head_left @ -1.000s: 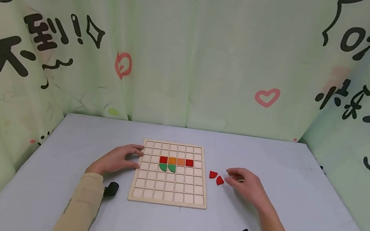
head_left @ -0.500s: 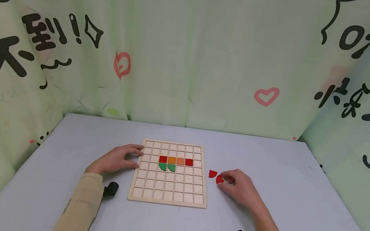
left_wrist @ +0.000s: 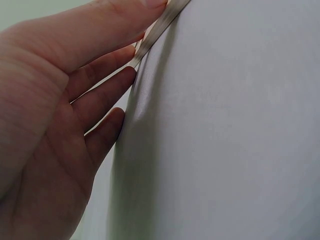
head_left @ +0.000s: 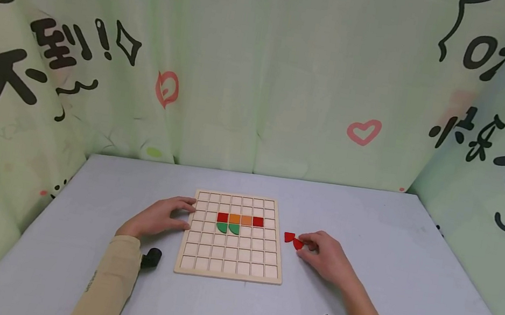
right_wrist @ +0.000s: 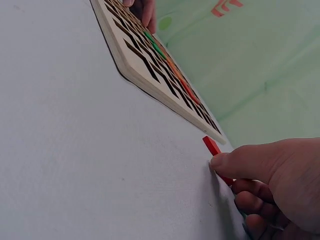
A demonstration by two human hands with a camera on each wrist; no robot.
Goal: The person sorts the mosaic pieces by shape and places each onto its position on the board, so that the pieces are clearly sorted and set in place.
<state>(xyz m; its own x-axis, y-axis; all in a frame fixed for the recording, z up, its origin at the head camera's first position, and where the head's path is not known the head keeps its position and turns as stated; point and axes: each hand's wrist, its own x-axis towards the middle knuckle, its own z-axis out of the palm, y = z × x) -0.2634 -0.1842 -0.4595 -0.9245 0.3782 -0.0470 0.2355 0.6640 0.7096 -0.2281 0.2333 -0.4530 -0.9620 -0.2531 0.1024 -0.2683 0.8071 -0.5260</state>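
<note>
Nearer red wedge [head_left: 297, 245] — the right hand [head_left: 326, 255] pinches it beside the board [head_left: 243, 255].

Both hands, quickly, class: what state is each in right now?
Left hand: open, touching the pale wooden grid board.
Right hand: closed, pinching a flat red quarter-circle piece.

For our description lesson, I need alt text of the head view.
A person's right hand pinches a small red piece beside a red quarter-round, right of a wooden grid board. The left hand touches the board's left edge; the grid holds four red and orange squares in a row above two green quarter-rounds.
</note>
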